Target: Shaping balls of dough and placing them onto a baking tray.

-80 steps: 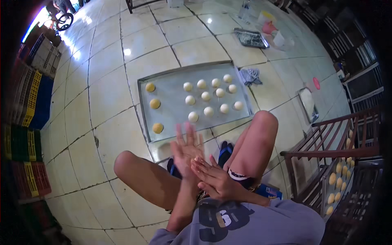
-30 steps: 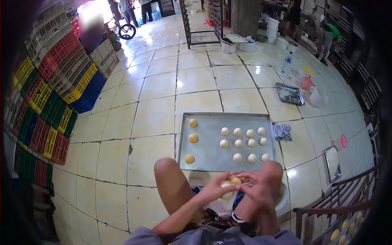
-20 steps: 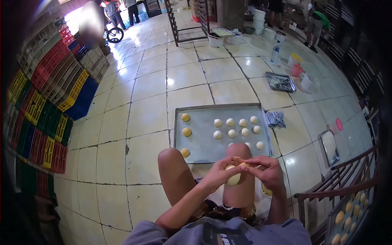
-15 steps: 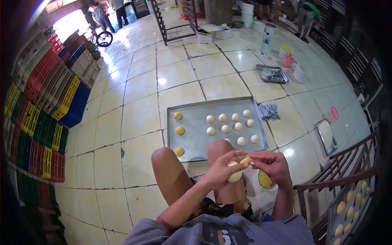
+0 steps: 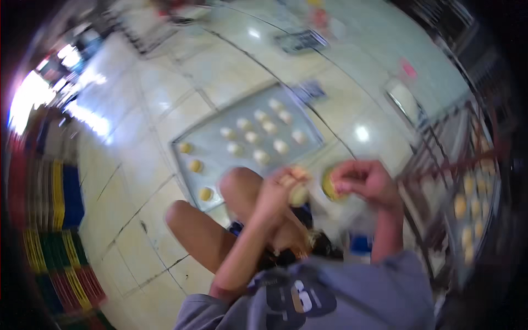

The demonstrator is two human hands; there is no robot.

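My left hand (image 5: 279, 190), raised beside my knee, is closed round a pale dough ball (image 5: 298, 196). Something yellowish shows at its fingertips, too blurred to make out. Over a bowl of yellow filling (image 5: 329, 186) is my right hand (image 5: 367, 182), its fingers pinched together; whatever they hold, if anything, is hidden. In front of my knees a large metal tray (image 5: 215, 160) lies on the floor. Several white dough balls (image 5: 252, 137) sit in rows toward its right, and three yellow ones (image 5: 195, 165) line its left side.
At right a dark rack (image 5: 451, 168) holds a tray of yellowish dough balls (image 5: 461, 206). Stacked plastic crates (image 5: 58, 198) stand on the left. Beyond the tray lie a crumpled cloth (image 5: 309, 91), a small metal pan (image 5: 301, 42) and a pale rectangular tray (image 5: 403, 102).
My right hand has come away from my left and moved to the bowl of filling. My left hand still holds the dough ball. The whole view has swung round and is blurred.
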